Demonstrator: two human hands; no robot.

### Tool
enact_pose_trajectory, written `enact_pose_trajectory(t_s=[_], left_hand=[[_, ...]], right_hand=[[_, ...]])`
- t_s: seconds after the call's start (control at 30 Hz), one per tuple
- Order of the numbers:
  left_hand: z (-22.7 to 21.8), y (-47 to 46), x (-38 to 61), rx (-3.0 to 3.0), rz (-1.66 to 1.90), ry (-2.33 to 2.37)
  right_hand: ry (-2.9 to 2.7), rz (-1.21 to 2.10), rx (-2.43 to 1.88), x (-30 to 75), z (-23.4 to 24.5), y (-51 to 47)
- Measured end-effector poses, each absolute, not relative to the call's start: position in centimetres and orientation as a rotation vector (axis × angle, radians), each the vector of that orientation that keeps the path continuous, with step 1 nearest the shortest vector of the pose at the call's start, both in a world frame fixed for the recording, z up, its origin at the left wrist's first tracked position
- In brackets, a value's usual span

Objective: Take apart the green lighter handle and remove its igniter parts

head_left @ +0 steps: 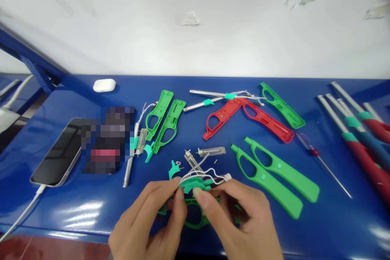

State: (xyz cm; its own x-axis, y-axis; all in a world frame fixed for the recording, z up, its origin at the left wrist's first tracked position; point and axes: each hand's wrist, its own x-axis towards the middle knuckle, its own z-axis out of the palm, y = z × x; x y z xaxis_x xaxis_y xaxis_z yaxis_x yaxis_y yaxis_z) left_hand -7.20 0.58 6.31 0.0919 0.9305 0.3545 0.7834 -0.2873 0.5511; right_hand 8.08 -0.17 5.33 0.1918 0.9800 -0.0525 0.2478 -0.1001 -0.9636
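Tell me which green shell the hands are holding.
The green shell pinched between the left hand and the right hand, at the near edge of the table, with white wires on it. The other green shells lie untouched farther back.

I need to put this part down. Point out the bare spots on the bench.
Bare: front left, between the charging cable and left hand; front right corner, beyond the right hand, below the screwdriver and green shell pair; back strip right of the earbud case. Crowded: the middle, around the pinched green handle shell.
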Motion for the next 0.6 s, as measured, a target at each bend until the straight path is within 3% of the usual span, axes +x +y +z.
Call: enact_pose_trajectory(t_s=[0.23, 0.6], left_hand=[[5.6, 0.3, -7.5, 1.996, 1.042, 1.656], [6.6, 0.5, -8.4, 2.255, 0.987, 1.566]], right_hand=[[-1.123, 1.245, -1.510, 8.8, 5.2, -0.9], [-1.431, 1.255, -1.467, 11.1, 5.9, -0.7]])
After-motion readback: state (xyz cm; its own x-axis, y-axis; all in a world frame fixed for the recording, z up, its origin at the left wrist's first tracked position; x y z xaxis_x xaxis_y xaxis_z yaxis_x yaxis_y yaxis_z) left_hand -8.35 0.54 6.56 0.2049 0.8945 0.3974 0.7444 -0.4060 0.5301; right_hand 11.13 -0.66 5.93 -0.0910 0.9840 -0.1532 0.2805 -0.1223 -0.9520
